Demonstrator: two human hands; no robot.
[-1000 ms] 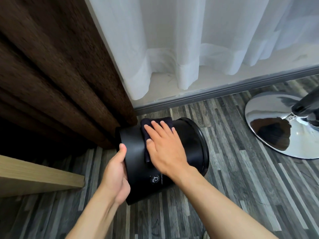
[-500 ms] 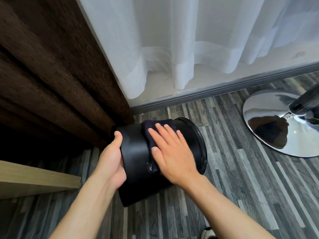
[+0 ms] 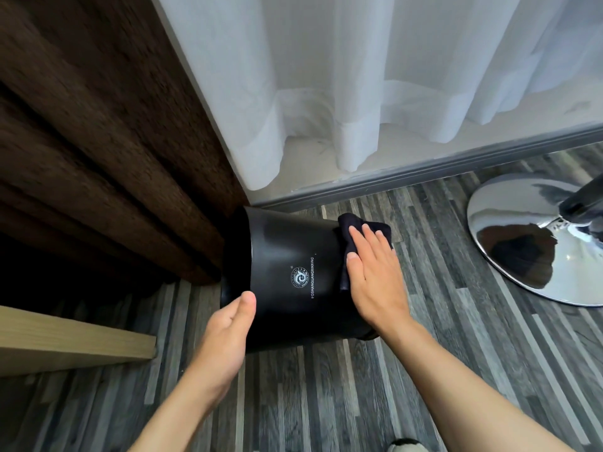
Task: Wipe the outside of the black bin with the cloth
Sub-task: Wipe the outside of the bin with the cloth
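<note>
The black bin (image 3: pixel 287 252) lies on its side on the striped wood floor, its base toward the brown curtain and its mouth to the right. A white round logo with lettering faces up. My right hand (image 3: pixel 372 272) lies flat on a dark cloth (image 3: pixel 350 228), pressing it against the bin's side near the rim end. My left hand (image 3: pixel 228 327) grips the bin's base edge, thumb on top, steadying it.
A thick brown curtain (image 3: pixel 107 141) hangs at the left, a sheer white curtain (image 3: pixel 359 76) behind the bin above a grey sill. A chrome chair base (image 3: pixel 522 243) sits at the right. A pale wooden board (image 3: pixel 65 344) juts in at the lower left.
My right hand has slid the cloth along the bin toward the rim end, uncovering the logo. The bin has turned so the logo faces up. My left hand stays on the base.
</note>
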